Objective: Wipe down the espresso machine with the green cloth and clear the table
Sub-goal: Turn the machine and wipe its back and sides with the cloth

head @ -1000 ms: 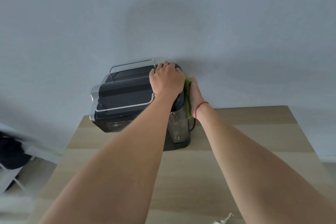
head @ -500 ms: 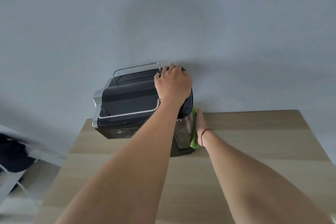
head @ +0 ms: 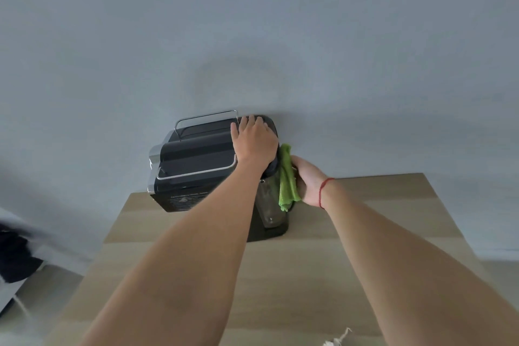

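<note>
A black espresso machine point(head: 193, 157) with silver rails stands at the far edge of the wooden table point(head: 351, 275), close to the wall. My left hand point(head: 254, 142) lies flat on its top right corner, fingers spread, pressing down. My right hand point(head: 309, 181) holds the green cloth point(head: 287, 180) against the machine's right side, over the clear water tank point(head: 268, 202). A red string circles my right wrist. My left forearm hides part of the machine's front.
A grey wall rises directly behind the machine. A small white scrap point(head: 335, 339) lies at the table's near edge. Off the table to the left sit a dark bundle point(head: 16, 258) and a white frame on the floor.
My right hand slid the green cloth down the machine's right side, then came back up to mid-height. My left hand stayed on the machine's top.
</note>
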A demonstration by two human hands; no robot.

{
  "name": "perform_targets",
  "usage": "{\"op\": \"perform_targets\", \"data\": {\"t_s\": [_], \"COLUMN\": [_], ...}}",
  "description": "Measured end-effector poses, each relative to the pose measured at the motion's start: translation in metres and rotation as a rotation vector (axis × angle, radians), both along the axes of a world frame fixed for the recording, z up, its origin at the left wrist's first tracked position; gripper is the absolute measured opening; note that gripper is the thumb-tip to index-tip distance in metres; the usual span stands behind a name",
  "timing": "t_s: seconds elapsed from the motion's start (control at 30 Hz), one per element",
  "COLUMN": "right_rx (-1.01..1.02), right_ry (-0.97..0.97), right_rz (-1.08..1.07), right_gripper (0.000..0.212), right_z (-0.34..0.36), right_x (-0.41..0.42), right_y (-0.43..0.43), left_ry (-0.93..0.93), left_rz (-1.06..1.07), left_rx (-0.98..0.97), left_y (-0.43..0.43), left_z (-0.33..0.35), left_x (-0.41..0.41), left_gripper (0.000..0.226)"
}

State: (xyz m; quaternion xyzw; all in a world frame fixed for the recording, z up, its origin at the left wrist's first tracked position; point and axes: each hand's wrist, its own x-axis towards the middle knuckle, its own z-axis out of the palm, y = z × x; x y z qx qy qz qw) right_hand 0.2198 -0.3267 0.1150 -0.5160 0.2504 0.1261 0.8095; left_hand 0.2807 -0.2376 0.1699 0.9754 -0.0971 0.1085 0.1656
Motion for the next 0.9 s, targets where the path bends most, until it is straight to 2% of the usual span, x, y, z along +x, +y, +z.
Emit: {"op": "perform_targets", "data": {"t_s": [0.07, 0.27, 0.33, 0.43, 0.5, 0.57, 0.67, 0.77, 0.9], "right_rx": [-0.101, 0.018, 0.011, -0.047, -0.014, 0.030, 0.092, 0.184, 0.220], "right_ry": [-0.009, -0.089, -0.062, -0.005, 0.064, 0.080, 0.093, 0.218, 0.208], "right_rz": [0.001, -0.066, -0.063, -0.071, -0.063, -0.056, -0.218, -0.319, -0.464], "right_gripper": [0.050, 0.055, 0.055, 0.066, 0.071, 0.067, 0.052, 0.051, 0.050], "right_z": [-0.001, -0.010, -0.015, -0.033, -0.046, -0.056, -0.058, -0.061, -0.043], "right_x": [-0.002, 0.012, 0.018, 0.027, 0.026, 0.024, 0.017, 0.010, 0.006], "right_y": [0.009, 0.030, 0.028, 0.031, 0.032, 0.032, 0.040, 0.052, 0.065], "left_ry": [0.002, -0.011, -0.020, -0.038, -0.054, -0.078, -0.070, -0.061, -0.033], "left_rz": [-0.005, -0.011, -0.012, 0.005, 0.017, 0.022, 0.025, 0.019, 0.009], "left_rx": [0.018, 0.034, 0.033, 0.026, 0.025, 0.024, 0.016, 0.018, 0.022], "left_y": [0.000, -0.002, -0.002, -0.003, -0.004, -0.004, -0.004, -0.004, -0.003], "left_z": [-0.002, -0.003, -0.004, -0.006, -0.007, -0.009, -0.008, -0.005, -0.003], "left_x": [0.001, 0.003, 0.006, 0.008, 0.009, 0.010, 0.011, 0.007, 0.004], "left_gripper": [0.043, 0.045, 0.044, 0.041, 0.037, 0.036, 0.036, 0.037, 0.039]}}
